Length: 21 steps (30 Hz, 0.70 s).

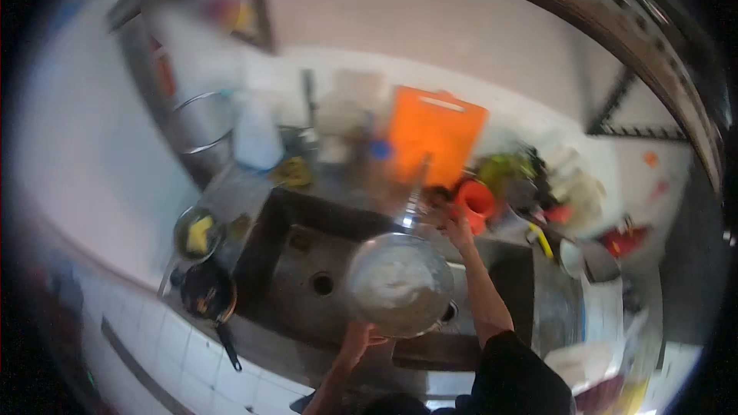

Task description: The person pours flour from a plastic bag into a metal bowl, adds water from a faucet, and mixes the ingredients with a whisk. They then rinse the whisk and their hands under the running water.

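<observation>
A round metal bowl (401, 284) with whitish, cloudy contents is over the middle of the double sink. My left hand (361, 340) holds its lower left rim, fingers against the side. Behind the bowl, my right hand (455, 228) is raised near the faucet (415, 198) and a red-orange jug (475, 201); its fingers are blurred, and whether they hold anything is not clear. The left basin's drain (322, 283) shows beside the bowl.
An orange cutting board (437, 134) leans on the back wall. Left of the sink are a black pan (207, 292) and a bowl with something yellow (197, 237). A white jug (257, 138) is behind. Green items (503, 173) and dishes (600, 260) stand right.
</observation>
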Tool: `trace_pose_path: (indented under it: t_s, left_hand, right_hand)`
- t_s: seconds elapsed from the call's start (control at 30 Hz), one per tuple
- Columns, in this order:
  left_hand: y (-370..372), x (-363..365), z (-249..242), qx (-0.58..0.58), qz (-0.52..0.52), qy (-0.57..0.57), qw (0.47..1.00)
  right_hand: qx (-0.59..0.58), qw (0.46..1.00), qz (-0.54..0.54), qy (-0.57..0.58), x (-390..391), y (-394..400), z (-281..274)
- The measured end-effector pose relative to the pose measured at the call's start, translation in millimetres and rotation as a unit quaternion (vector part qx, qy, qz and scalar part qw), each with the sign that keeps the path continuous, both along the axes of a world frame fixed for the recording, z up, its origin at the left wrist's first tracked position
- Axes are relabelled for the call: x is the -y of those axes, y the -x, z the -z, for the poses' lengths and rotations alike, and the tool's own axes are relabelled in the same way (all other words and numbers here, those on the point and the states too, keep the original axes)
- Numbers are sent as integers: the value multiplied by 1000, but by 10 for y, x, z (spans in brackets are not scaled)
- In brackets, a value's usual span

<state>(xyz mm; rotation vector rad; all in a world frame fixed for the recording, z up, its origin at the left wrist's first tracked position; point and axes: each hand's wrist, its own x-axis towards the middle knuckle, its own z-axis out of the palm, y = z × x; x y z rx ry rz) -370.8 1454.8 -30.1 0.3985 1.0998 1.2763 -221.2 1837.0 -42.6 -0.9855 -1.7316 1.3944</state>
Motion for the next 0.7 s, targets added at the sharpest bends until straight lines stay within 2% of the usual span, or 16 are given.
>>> trace_pose_path:
  t_s: [0.03, 0.07, 0.1, 0.13, 0.2, 0.27, 0.37, 0.43, 0.47, 0.53, 0.57, 0.63, 0.67, 0.7]
  left_hand:
    - [13, 7, -102, -15, -65, -28, 997]
    - [40, -7, -78, -14, -36, -27, 999]
    - [76, -14, -46, -11, -42, -2, 999]
    - [104, -59, -33, -9, -55, 22, 998]
    - [116, -20, -181, -29, -68, 24, 997]
    - [123, -33, -245, -47, -81, 26, 995]
    - [142, 8, -265, -61, -12, 57, 996]
    - [113, 59, -397, -69, -33, 57, 995]
    - [132, 69, -327, -71, -32, 54, 995]
    - [191, 127, -24, -65, -4, 29, 997]
    - [191, 151, 88, -67, -6, 28, 997]
    - [162, 204, 164, -44, -54, 100, 993]
    - [178, 245, 123, -42, -56, 103, 992]
    - [212, 290, 80, -51, -16, 85, 995]
  right_hand:
    - [40, 996, 59, -51, 247, 3, -491]
    - [41, 994, 88, -49, 397, -115, -831]
    - [71, 972, 109, -198, 496, -184, -1125]
    - [101, 926, 119, -344, 539, -227, -1409]
    - [111, 933, 164, -300, 603, -393, -1954]
    - [44, 906, 233, -350, 629, -511, -2488]
    - [95, 868, 292, -391, -9, -816, -2579]
    - [327, 838, 244, -361, -489, -955, -2445]
    - [325, 838, 247, -362, -595, -933, -2478]
    - [516, 815, 214, -156, -764, -851, -2515]
    - [514, 816, 213, -158, -791, -826, -2495]
    - [519, 784, 262, -218, -826, -812, -2425]
    - [521, 784, 259, -217, -862, -817, -2407]
    - [518, 800, 242, -178, -916, -836, -2421]
